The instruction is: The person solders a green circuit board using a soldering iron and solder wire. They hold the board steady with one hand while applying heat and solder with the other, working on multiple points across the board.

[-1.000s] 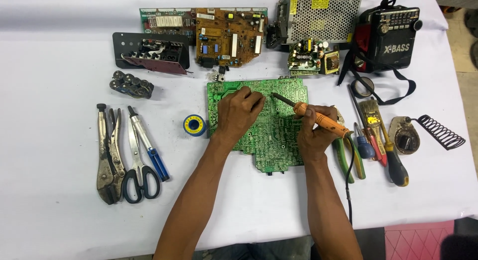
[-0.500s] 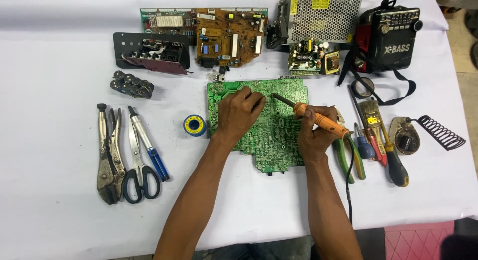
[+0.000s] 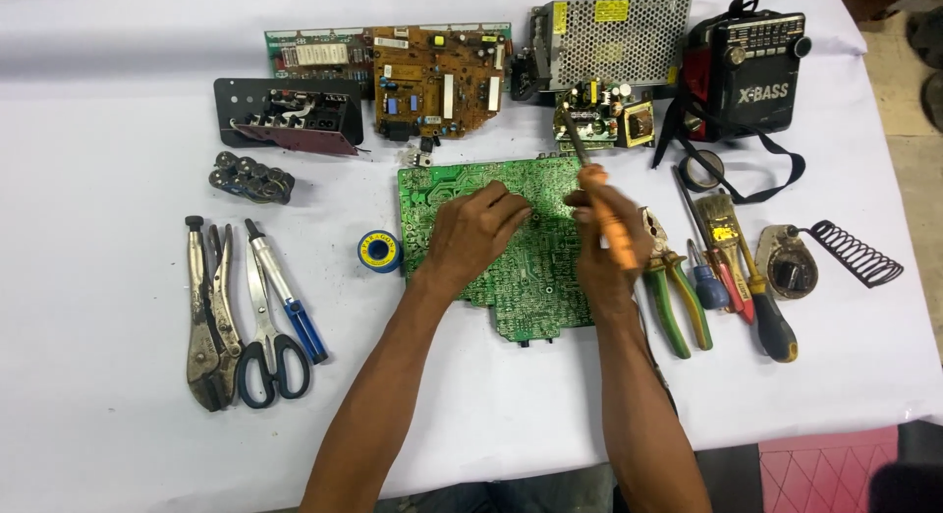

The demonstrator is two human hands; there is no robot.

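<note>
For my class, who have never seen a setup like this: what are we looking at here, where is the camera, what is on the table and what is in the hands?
There is no machine here: a person works with two bare hands. The one picture comes from a camera worn on the person's head, looking down at a white-covered table.

The left hand rests flat on a green circuit board. The right hand holds an orange-handled soldering iron, tip pointing away from the person.

Left of the board lie a blue solder reel, locking pliers, scissors and a blue-handled tool. To the right are green-handled pliers, screwdrivers, a brush and a coiled iron stand. Along the far edge sit more circuit boards, a metal-caged power supply and a black and red radio.
</note>
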